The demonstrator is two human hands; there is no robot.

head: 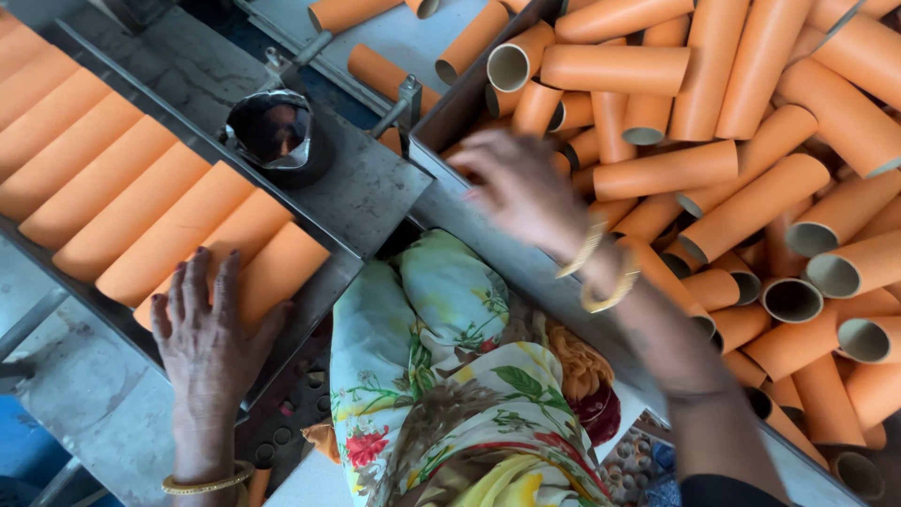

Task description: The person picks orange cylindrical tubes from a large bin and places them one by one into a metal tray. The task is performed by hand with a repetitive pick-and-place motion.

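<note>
My left hand (208,329) lies flat, fingers spread, on the nearest orange cardboard tube (272,272) of a row of orange tubes (113,178) lying side by side in a grey metal tray (375,192). My right hand (521,188), blurred, hovers with loosely spread fingers over the edge of a big bin (526,268) heaped with loose orange tubes (741,188). It holds nothing that I can see. Gold bangles ring both wrists.
A round dark metal cup (277,131) sits on the tray's grey plate beside the row. More orange tubes (375,66) lie on a surface beyond it. Floral cloth (441,376) covers my lap between the tray and the bin.
</note>
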